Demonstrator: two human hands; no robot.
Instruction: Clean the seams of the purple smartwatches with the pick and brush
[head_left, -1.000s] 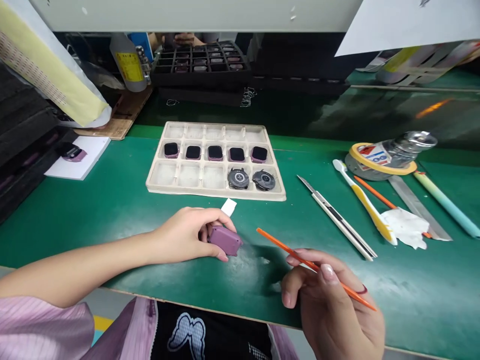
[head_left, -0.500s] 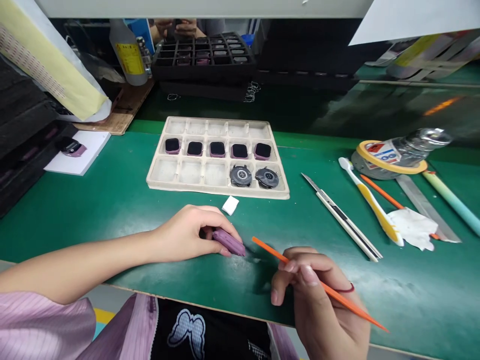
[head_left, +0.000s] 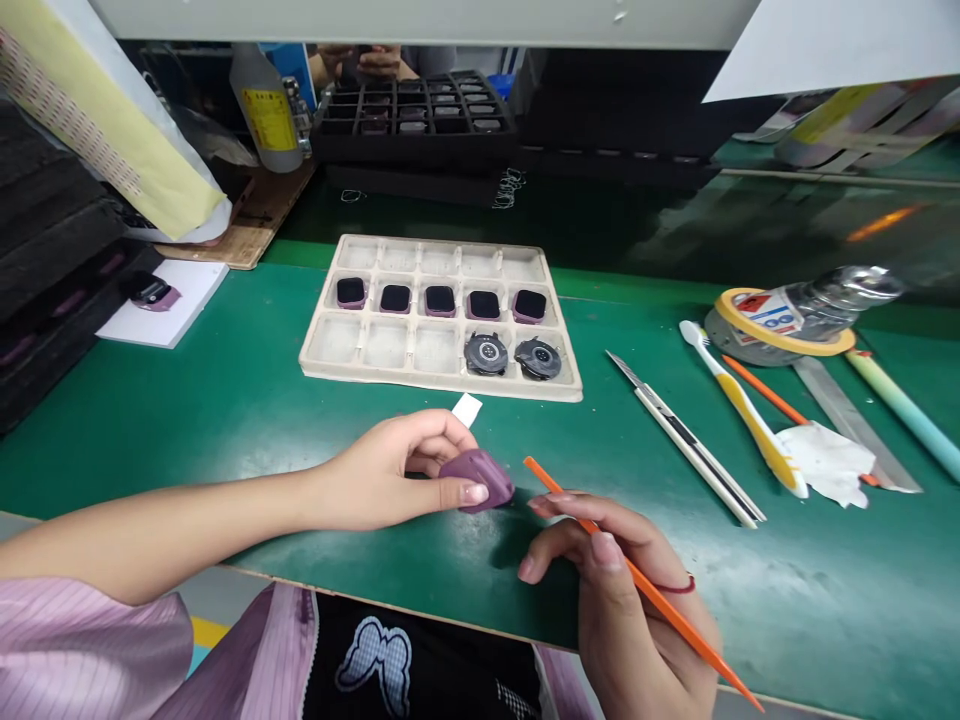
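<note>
My left hand [head_left: 397, 470] is closed round a purple watch case [head_left: 484, 470], thumb on its near face, just above the green bench. In my right hand [head_left: 637, 610] is an orange plastic pry stick [head_left: 675, 615], pinched between thumb and fingers. Its flat tip points at the case, a small gap apart from it. Beyond the hands lies a pale tray [head_left: 360, 378] with compartments. Its middle row holds several square purple watches [head_left: 439, 300]; two round watch bodies [head_left: 487, 352] sit in its front row, at the right. A white pad [head_left: 466, 408] lies partly behind my left fingers.
To the right lie a craft knife [head_left: 694, 450], a toothbrush [head_left: 742, 410], white tissue [head_left: 825, 462], a steel ruler [head_left: 855, 425] and a metal-topped bottle [head_left: 847, 300] with yellow tape. At the left a watch [head_left: 154, 292] rests on white paper [head_left: 180, 310]. Another person's hands [head_left: 379, 62] show behind.
My left hand has turned the watch case so that more of its broad face shows, and shifted it slightly right. My right hand has moved a little left; its index finger has straightened.
</note>
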